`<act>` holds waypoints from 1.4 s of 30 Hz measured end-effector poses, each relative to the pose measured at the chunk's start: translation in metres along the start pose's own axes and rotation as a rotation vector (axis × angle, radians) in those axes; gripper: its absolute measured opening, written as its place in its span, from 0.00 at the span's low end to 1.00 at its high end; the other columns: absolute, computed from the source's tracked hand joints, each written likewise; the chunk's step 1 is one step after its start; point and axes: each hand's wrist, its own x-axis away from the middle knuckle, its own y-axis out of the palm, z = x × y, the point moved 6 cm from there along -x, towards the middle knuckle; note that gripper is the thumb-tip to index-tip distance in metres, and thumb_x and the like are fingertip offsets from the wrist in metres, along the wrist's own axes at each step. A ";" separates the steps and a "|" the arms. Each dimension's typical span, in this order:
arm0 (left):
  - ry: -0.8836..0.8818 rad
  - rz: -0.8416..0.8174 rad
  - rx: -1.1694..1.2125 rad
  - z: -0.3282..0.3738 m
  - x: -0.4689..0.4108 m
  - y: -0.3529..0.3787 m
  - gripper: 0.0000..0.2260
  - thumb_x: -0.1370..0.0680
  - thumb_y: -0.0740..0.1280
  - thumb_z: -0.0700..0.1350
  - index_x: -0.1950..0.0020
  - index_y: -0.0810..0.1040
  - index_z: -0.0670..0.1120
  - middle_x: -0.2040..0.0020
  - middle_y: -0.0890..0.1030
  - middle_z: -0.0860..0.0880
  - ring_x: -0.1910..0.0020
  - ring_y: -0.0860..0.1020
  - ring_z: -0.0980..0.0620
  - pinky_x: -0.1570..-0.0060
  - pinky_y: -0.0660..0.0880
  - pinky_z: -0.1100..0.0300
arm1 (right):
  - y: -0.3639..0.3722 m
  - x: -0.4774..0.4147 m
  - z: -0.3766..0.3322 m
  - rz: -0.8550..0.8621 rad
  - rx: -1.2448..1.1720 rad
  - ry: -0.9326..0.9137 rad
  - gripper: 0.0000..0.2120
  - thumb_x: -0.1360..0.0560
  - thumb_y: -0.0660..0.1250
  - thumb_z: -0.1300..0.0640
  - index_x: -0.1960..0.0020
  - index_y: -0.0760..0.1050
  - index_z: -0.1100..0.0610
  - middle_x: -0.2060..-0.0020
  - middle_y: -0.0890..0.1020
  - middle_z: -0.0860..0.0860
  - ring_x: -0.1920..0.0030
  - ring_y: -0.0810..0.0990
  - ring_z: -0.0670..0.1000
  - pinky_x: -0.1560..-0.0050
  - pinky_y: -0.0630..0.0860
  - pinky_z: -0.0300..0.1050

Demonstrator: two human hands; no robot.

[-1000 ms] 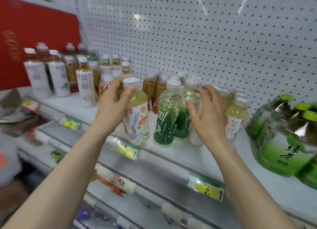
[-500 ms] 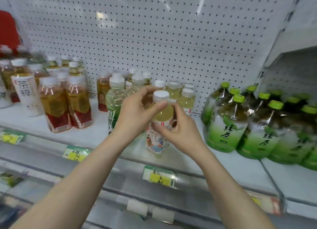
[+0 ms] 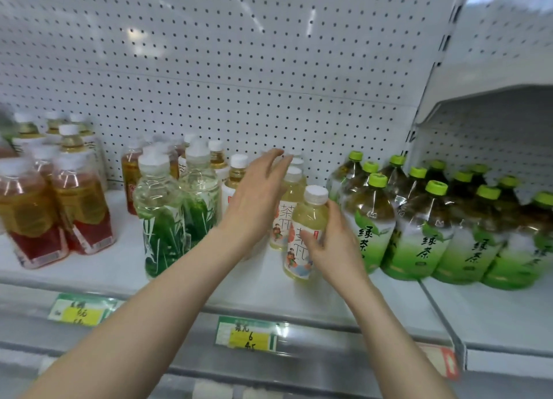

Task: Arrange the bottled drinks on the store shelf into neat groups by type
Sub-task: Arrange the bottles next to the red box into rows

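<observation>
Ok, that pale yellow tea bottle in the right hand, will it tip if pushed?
Likely, if pushed high: the pale yellow tea bottle is tall and narrow. It looks full, so probably fairly heavy and stiff.

Both bare forearms rise from the bottom of the view and cross the front edge of the shelf (image 3: 98, 276). The left comes from the lower left and the right from the lower right, converging toward the middle. The left hand (image 3: 254, 198) is raised with a straight wrist, its fingers extended and loosely together, pointing toward the back and gripping nothing. The right hand (image 3: 335, 246) is lower and just to its right, thumb and curled fingers wrapped around a pale yellow bottle (image 3: 309, 219).
</observation>
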 end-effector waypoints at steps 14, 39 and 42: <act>-0.092 -0.542 -0.322 -0.022 -0.072 0.054 0.14 0.23 0.68 0.37 0.38 0.77 0.41 0.44 0.80 0.41 0.46 0.79 0.43 0.48 0.75 0.52 | -0.013 -0.035 -0.001 -0.069 0.013 0.004 0.34 0.23 0.70 0.53 0.23 0.56 0.54 0.31 0.73 0.54 0.34 0.74 0.57 0.37 0.71 0.51; -0.124 -0.068 -0.218 -0.044 0.008 -0.034 0.27 0.25 0.68 0.34 0.26 0.68 0.42 0.28 0.71 0.43 0.34 0.74 0.41 0.40 0.74 0.48 | 0.024 -0.079 -0.018 0.018 0.222 -0.168 0.36 0.25 0.71 0.55 0.23 0.58 0.56 0.28 0.67 0.58 0.28 0.65 0.59 0.29 0.65 0.58; -0.094 -0.025 -0.213 -0.042 0.025 -0.041 0.29 0.29 0.71 0.31 0.29 0.71 0.40 0.30 0.73 0.40 0.34 0.74 0.39 0.40 0.75 0.44 | 0.018 -0.059 -0.056 0.277 0.228 -0.389 0.28 0.24 0.68 0.54 0.27 0.65 0.60 0.31 0.70 0.59 0.28 0.65 0.60 0.28 0.63 0.55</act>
